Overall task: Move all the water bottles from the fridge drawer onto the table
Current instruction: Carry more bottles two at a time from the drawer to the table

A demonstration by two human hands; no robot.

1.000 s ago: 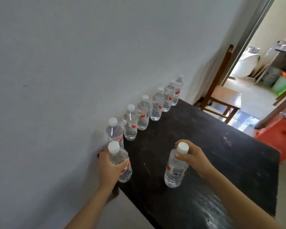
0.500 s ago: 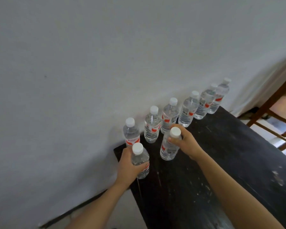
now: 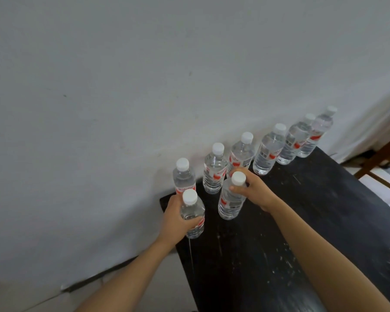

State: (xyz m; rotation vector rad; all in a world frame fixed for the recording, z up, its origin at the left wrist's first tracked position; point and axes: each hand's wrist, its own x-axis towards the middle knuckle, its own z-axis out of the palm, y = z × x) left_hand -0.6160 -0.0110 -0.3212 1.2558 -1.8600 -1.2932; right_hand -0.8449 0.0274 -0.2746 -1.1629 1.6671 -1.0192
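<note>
Soft dim daylight from the right, faint bottle shadows on the wall [image 3: 122, 86], dull sheen on the table [image 3: 324, 221], wide-angle bending at edges, slight softness overall

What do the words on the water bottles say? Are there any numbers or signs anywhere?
Nothing here can be read.
Six bottles by the wall: red and white labels, print too blurred.
Left bottle, gripped by the left hand: label mostly covered.
Right bottle, held by the right hand: red mark, print too small.
Wall and table: no writing.

Six bottles [image 3: 266, 152] on table [image 3: 324, 210], lining wall [image 3: 144, 86]
</note>
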